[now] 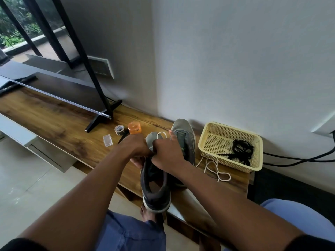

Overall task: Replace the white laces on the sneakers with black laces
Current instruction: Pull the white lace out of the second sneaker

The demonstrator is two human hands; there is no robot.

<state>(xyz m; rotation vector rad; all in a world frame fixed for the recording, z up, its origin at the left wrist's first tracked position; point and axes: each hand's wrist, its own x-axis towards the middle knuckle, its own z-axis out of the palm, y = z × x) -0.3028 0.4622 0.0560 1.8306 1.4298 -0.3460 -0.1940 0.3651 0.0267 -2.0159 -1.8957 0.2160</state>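
Note:
A grey sneaker point(155, 189) lies lengthwise on the wooden table edge, heel toward me, and both hands are on its lacing area. My left hand point(135, 146) grips the left side of the upper. My right hand point(167, 151) is closed on the white lace point(161, 133), which loops up over the toe. The second grey sneaker point(184, 136) lies just behind, beside my right hand. A loose white lace point(213, 169) curls on the table to the right. Black laces point(241, 151) sit bundled in the cream basket point(204, 142).
An orange-lidded jar point(134, 128), a tape roll point(119, 130), a small clear box point(107, 141) and a dark tool lie left of the shoes. A TV stand foot point(101, 116) stands further left. Black cables point(297, 159) run behind the basket. My knees are below the table edge.

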